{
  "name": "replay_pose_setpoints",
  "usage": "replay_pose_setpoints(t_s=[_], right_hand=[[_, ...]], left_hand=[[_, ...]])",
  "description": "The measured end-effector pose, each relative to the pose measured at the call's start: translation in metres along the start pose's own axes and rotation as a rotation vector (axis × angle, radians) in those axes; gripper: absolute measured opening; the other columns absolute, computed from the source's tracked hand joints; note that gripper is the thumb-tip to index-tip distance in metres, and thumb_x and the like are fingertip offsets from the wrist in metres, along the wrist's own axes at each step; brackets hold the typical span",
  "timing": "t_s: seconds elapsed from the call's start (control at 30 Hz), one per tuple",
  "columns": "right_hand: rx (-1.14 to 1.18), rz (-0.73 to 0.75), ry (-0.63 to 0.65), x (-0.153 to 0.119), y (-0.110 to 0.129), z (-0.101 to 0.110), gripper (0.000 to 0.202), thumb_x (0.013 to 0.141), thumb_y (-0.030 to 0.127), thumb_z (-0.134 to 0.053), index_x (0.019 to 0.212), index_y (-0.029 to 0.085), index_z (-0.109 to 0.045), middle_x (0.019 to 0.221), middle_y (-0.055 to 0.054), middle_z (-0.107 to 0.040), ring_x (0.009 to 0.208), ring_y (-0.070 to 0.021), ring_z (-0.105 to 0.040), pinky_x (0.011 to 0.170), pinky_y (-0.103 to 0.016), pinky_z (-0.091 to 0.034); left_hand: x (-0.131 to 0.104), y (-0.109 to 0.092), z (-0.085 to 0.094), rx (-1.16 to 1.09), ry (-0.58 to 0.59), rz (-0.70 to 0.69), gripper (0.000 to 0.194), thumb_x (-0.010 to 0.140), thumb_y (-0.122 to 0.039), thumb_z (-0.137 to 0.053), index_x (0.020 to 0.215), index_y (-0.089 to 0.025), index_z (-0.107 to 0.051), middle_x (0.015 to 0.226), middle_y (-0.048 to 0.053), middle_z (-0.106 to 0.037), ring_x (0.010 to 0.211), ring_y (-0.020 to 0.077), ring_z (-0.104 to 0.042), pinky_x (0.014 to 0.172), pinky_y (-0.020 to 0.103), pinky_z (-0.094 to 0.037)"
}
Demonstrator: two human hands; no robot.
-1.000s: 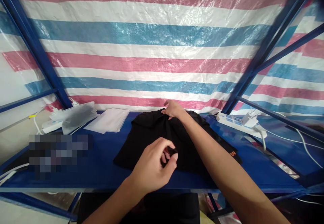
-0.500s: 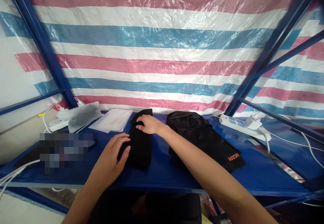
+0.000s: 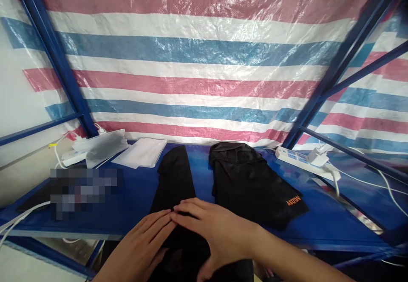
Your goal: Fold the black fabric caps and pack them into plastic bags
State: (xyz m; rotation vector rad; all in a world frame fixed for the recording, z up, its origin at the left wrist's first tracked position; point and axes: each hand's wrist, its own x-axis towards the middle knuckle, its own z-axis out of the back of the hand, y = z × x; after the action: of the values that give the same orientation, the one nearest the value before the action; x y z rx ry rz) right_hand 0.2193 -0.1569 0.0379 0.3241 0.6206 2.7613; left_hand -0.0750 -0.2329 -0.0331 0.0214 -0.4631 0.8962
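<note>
A folded black cloth point(image 3: 175, 176) lies lengthwise on the blue table point(image 3: 134, 188), its far end rounded and its near part under my hands. My left hand point(image 3: 143, 235) rests on the near left part with fingers stretched out. Beside it, my right hand point(image 3: 212, 227) is spread over the cloth, thumb apart, its fingertips meeting those of my left hand. Neither hand grips anything that I can make out. To the right lies another black garment point(image 3: 248, 180) with orange lettering, touched by neither hand.
White sheets point(image 3: 140, 152) lie at the back left, beside a translucent pouch point(image 3: 106, 148). A blurred patch covers something at the left. At the right is a white power strip point(image 3: 302, 161) with cables. Blue metal posts and a striped sheet stand behind.
Both hands have moved toward the table's near edge, my right hand farthest, and now meet. The folded cloth lies longer and narrower, reaching nearer to me.
</note>
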Motion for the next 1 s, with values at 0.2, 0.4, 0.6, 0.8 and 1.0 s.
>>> replay_pose_setpoints(t_s=[0.2, 0.4, 0.6, 0.8, 1.0], right_hand=[[0.129, -0.018, 0.026, -0.019, 0.003, 0.011, 0.071, 0.099, 0.012, -0.065, 0.167, 0.029, -0.052, 0.163, -0.009, -0.062, 0.156, -0.0259, -0.053, 0.132, -0.039, -0.04], [0.458, -0.215, -0.15, 0.014, -0.022, 0.071, 0.024, 0.11, 0.042, -0.063, 0.111, 0.024, -0.078, 0.1, -0.002, -0.08, 0.091, -0.0195, -0.076, 0.087, -0.03, -0.061], [0.901, -0.587, -0.351, 0.082, -0.1, 0.077, 0.031, 0.11, 0.05, -0.063, 0.116, 0.021, -0.069, 0.099, -0.004, -0.077, 0.077, -0.0172, -0.076, 0.078, -0.032, -0.067], [0.928, -0.823, -0.445, 0.103, -0.142, 0.039, 0.034, 0.112, 0.051, -0.06, 0.115, 0.018, -0.066, 0.076, -0.003, -0.073, 0.058, -0.0197, -0.074, 0.054, -0.03, -0.064], [0.824, -0.858, -0.485, 0.104, -0.147, 0.034, 0.041, 0.107, 0.057, -0.067, 0.121, 0.019, -0.061, 0.071, -0.003, -0.073, 0.064, -0.0264, -0.079, 0.061, -0.038, -0.068]], left_hand=[[-0.009, 0.008, 0.022, -0.104, -0.053, -0.036, 0.067, 0.096, -0.013, -0.061, 0.154, -0.046, -0.06, 0.138, -0.004, -0.079, 0.116, 0.0217, -0.081, 0.104, 0.031, -0.066], [0.057, 0.018, 0.063, -0.38, -0.244, 0.347, 0.036, 0.106, -0.047, -0.064, 0.14, -0.035, -0.065, 0.133, 0.004, -0.079, 0.119, 0.0277, -0.078, 0.095, 0.035, -0.067], [0.162, 0.094, 0.05, -0.519, -0.262, 0.553, 0.041, 0.104, -0.051, -0.06, 0.137, -0.026, -0.061, 0.136, 0.01, -0.073, 0.128, 0.0316, -0.071, 0.105, 0.046, -0.06], [0.195, 0.11, 0.016, -0.142, -0.162, 0.531, 0.031, 0.102, -0.026, -0.06, 0.133, -0.018, -0.064, 0.139, 0.018, -0.069, 0.131, 0.0374, -0.067, 0.115, 0.055, -0.052], [0.176, 0.066, 0.015, 0.015, 0.013, 0.017, 0.033, 0.111, -0.028, -0.045, 0.127, -0.023, -0.074, 0.133, 0.012, -0.071, 0.124, 0.0324, -0.069, 0.113, 0.051, -0.053]])
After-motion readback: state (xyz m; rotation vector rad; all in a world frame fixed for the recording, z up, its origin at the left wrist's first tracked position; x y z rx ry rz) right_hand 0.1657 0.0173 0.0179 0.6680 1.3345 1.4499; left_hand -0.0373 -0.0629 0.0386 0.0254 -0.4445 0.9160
